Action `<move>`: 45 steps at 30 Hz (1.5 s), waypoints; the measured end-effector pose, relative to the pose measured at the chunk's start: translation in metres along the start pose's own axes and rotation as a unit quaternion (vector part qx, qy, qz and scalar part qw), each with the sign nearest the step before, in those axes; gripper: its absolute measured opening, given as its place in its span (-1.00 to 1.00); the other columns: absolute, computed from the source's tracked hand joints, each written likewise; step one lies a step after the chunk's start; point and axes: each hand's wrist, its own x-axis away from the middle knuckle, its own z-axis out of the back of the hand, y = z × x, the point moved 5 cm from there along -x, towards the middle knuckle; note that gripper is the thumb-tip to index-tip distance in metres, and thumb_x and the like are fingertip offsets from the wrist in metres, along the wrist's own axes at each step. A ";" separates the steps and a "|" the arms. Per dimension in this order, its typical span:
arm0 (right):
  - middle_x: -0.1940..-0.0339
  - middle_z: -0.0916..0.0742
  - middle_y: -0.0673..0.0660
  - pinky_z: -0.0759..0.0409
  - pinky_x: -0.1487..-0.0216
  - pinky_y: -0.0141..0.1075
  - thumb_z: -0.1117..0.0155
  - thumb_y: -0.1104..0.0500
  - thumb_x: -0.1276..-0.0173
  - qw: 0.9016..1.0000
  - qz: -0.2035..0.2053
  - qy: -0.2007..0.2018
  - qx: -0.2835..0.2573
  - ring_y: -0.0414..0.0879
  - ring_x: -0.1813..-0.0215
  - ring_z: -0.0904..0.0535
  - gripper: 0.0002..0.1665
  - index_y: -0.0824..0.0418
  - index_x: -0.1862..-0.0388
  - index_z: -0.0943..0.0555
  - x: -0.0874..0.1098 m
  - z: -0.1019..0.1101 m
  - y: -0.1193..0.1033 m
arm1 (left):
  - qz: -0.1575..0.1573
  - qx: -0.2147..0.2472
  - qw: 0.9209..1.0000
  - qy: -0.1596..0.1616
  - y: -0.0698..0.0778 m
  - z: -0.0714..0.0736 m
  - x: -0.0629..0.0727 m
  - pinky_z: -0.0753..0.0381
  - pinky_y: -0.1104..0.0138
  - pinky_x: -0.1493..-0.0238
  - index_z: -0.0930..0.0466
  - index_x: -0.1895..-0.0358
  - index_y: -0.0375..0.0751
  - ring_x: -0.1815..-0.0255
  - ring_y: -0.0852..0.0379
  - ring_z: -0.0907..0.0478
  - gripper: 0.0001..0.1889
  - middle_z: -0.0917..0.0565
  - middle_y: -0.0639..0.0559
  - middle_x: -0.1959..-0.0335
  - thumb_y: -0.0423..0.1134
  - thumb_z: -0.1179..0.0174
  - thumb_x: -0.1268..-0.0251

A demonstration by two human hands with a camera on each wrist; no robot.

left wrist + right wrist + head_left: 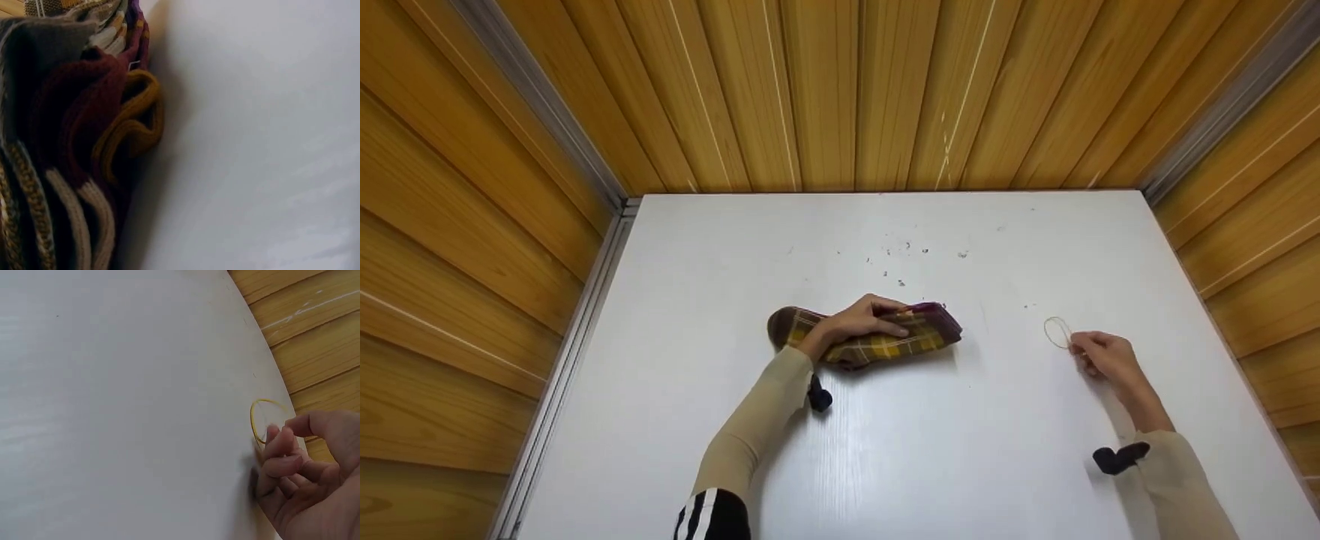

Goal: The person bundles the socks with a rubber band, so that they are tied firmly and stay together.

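A stack of plaid socks (934, 334) in yellow, brown and maroon lies across the middle of the table. My left hand (861, 319) holds it from above, thumb on the near side and fingers over the far side. Several folded knit layers of the socks (107, 124) fill the left of the left wrist view, where the hand itself is mostly hidden. Off to the right, my right hand (1110, 360) pinches a thin yellow rubber band (252, 419) between thumb and fingertips. The loop hangs open, apart from the socks.
The white tabletop (675, 315) is bounded by wood-plank walls (825, 97) at the back and sides. Small dark marks or specks (901, 283) dot the table beyond the socks. A metal rail (585, 322) runs along the left edge.
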 end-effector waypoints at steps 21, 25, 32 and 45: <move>0.58 -0.63 -0.12 -0.47 0.41 -0.39 -0.27 -0.09 -0.51 0.996 0.041 -0.080 0.027 -0.26 0.49 -0.45 -0.56 0.31 0.25 -0.65 0.010 -0.027 -0.016 | 0.015 -0.014 1.000 0.004 -0.002 0.002 0.001 -0.57 0.40 -0.13 -0.65 -0.27 -0.10 -0.03 0.22 -0.65 -0.51 -0.74 -0.04 -0.16 -0.27 -0.43 -0.25; 0.36 -0.76 -0.09 -0.46 0.27 -0.44 -0.26 -0.10 -0.51 0.992 0.091 -0.052 0.074 -0.39 0.31 -0.48 -0.50 0.37 0.09 -0.71 0.014 -0.027 -0.029 | 0.019 -0.013 1.000 0.008 -0.001 0.002 0.002 -0.57 0.39 -0.12 -0.65 -0.27 -0.10 -0.03 0.21 -0.64 -0.50 -0.72 -0.04 -0.18 -0.26 -0.44 -0.23; 0.14 -0.81 -0.16 -0.52 0.02 -0.53 -0.27 -0.08 -0.51 0.990 0.125 -0.049 0.038 -0.54 0.09 -0.54 -0.44 0.40 -0.11 -0.69 0.018 -0.033 -0.044 | 0.009 -0.014 1.000 0.004 -0.001 0.002 0.003 -0.57 0.39 -0.12 -0.67 -0.25 -0.11 -0.02 0.21 -0.65 -0.53 -0.74 -0.04 -0.14 -0.28 -0.43 -0.24; 0.00 -0.75 -0.04 -0.67 -0.07 -0.36 -0.05 0.01 -0.65 0.955 0.154 -0.218 -0.126 -0.20 -0.01 -0.74 -0.38 0.19 -0.57 -0.29 0.027 -0.079 -0.070 | 0.013 -0.022 1.000 0.008 -0.002 0.001 0.003 -0.56 0.37 -0.13 -0.66 -0.26 -0.07 -0.01 0.19 -0.64 -0.52 -0.74 -0.02 -0.14 -0.25 -0.43 -0.25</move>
